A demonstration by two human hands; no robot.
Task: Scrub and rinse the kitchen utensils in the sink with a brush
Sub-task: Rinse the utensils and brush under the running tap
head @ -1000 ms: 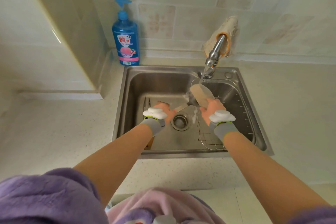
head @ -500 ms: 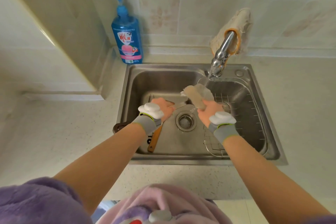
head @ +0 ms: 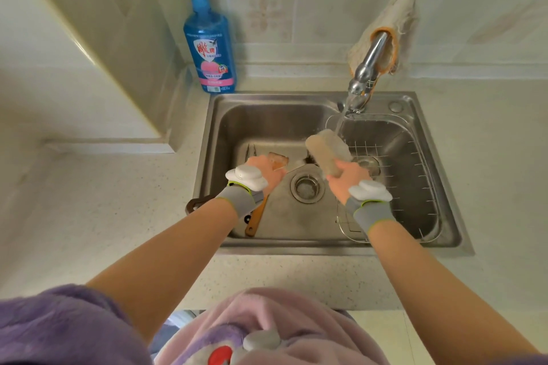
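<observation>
My right hand (head: 347,182) is closed around the lower end of a beige scrub brush (head: 327,149), held tilted over the sink (head: 296,115). Water from the faucet (head: 366,74) runs onto the brush's upper end. My left hand (head: 267,172) is low in the basin, gripping a wooden-handled utensil (head: 256,219). Its brownish flat end (head: 278,160) shows past my fingers and its handle sticks out under my wrist. Metal tongs (head: 252,149) lie on the sink floor just beyond my left hand.
A wire rack (head: 415,187) fills the right half of the basin, with the drain (head: 307,187) in the middle. A dark brown handle (head: 197,203) rests over the sink's left rim. A blue soap bottle (head: 209,47) stands behind the sink. A cloth (head: 391,18) hangs over the faucet.
My right hand has kept the brush moving under the running water, shifting it slightly right. My left hand stays down on the utensil. My head has moved closer.
</observation>
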